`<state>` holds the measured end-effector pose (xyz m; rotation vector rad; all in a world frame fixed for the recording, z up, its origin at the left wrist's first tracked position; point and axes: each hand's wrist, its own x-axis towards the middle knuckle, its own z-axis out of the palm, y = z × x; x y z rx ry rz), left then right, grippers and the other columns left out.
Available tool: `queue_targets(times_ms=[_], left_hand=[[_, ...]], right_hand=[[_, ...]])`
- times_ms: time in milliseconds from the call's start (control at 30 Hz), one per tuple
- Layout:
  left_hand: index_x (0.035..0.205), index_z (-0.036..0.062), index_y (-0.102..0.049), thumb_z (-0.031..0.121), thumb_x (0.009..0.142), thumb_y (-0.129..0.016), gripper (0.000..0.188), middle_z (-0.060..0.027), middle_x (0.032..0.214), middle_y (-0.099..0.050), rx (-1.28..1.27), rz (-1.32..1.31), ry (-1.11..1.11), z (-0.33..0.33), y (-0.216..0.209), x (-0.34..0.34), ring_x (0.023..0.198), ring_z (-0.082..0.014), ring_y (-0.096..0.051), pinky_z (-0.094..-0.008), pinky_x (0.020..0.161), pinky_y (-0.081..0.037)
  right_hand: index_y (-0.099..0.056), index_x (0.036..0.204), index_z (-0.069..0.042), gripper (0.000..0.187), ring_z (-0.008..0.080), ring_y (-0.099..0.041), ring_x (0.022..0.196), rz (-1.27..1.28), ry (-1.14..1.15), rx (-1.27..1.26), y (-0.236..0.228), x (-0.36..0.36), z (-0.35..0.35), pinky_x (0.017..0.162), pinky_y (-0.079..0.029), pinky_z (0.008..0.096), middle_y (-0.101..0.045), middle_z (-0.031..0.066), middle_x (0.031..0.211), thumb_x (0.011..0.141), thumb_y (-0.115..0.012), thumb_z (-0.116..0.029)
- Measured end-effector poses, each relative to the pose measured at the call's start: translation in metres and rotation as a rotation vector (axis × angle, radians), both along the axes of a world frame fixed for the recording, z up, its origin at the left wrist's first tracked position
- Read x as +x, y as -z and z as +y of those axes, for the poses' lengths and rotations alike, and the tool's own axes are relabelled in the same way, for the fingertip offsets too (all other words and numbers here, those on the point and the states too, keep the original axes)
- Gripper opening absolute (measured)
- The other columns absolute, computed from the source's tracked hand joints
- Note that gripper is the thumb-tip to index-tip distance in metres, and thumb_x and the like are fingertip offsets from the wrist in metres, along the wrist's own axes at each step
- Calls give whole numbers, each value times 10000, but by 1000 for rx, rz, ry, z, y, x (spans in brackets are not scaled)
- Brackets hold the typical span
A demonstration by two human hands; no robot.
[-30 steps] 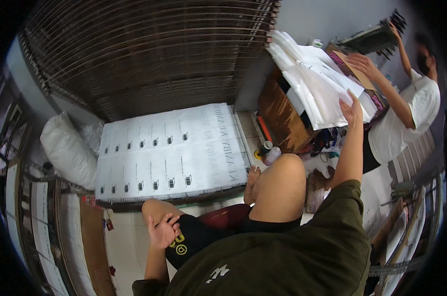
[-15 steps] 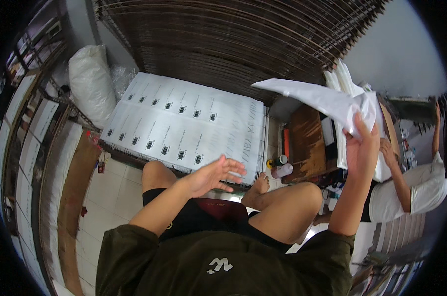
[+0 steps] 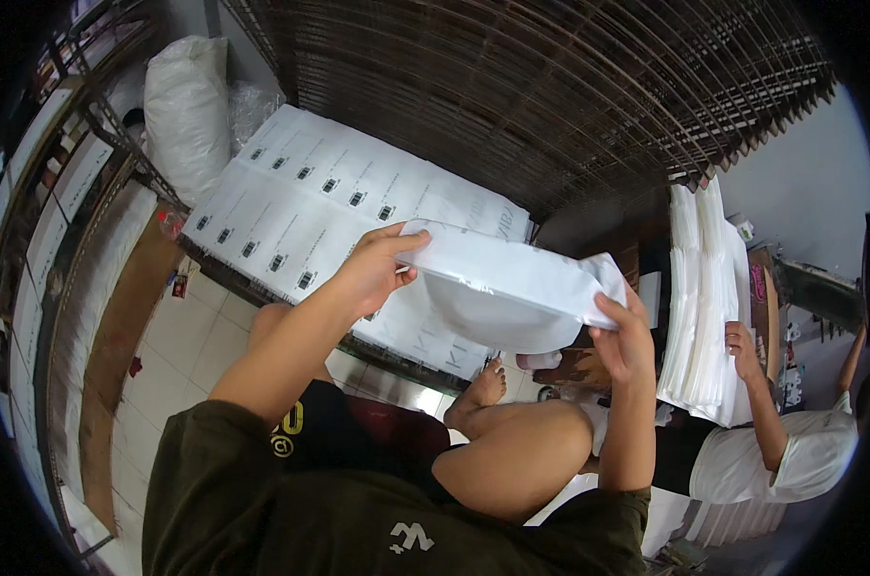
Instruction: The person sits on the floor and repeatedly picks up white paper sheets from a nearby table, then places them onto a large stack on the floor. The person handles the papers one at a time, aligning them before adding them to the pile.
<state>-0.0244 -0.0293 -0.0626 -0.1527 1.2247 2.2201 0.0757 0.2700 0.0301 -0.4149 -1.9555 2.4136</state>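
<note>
Both of my hands hold a thin, glossy white sheet [image 3: 512, 274], curled and sagging between them. Its left corner is pinched in my left hand [image 3: 372, 271], thumb on top. At the right end, my right hand [image 3: 627, 331] is closed on a crumpled part. Beneath and beyond it, a wire rack carries white printed sheets [image 3: 305, 206], with dark text and small dark printed blocks in rows. The held sheet hides part of that rack's right side.
Dark wire racks [image 3: 512, 86] rise above the far side. To the right stand thick stacks of white sheets [image 3: 696, 298], touched by a co-worker's hand [image 3: 742, 350]. A stuffed white sack [image 3: 187, 115] stands at far left, near shelving. A pale bottle [image 3: 538, 360] sits by my foot.
My right hand has brought the sheet down and left, in front of me. My left hand, open and empty before, has moved up and taken its other end.
</note>
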Motion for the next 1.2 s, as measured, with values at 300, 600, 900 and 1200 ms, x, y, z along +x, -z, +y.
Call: queue_targets(times_ms=[300,600,900,1200], left_hand=[[1397,60,-351,125,821,-664,660,-58,1067,-554,-217,3,74,105,55,-132,791,-90,-465,-207,610,-392],[1395,77,-386,87,861,-598,574,-67,1058,-585,-252,152,158,101,118,-62,866,-110,-557,-236,605,-432],[1367,26,-397,61,742,-648,675,-101,866,-652,-756,47,94,158,370,-100,858,-174,-634,-299,669,-526],[1275,80,-477,122,710,-671,599,-134,942,-676,-1206,291,160,165,375,-107,891,-283,-654,-374,819,-511]], right_hand=[[-553,1190,-17,406,54,-596,646,-62,58,-191,115,-136,132,490,-504,138,-635,25,915,785,-520,-25],[-493,1272,-27,538,69,-568,653,2,272,-6,176,-54,109,410,-372,178,-619,47,987,737,-517,28],[-426,1281,-68,506,192,-591,915,-366,446,87,447,-56,156,778,-535,329,-573,102,1081,806,-577,21],[-492,1217,-53,434,186,-605,817,-448,472,389,482,-61,145,665,-562,275,-548,107,1030,807,-538,82]])
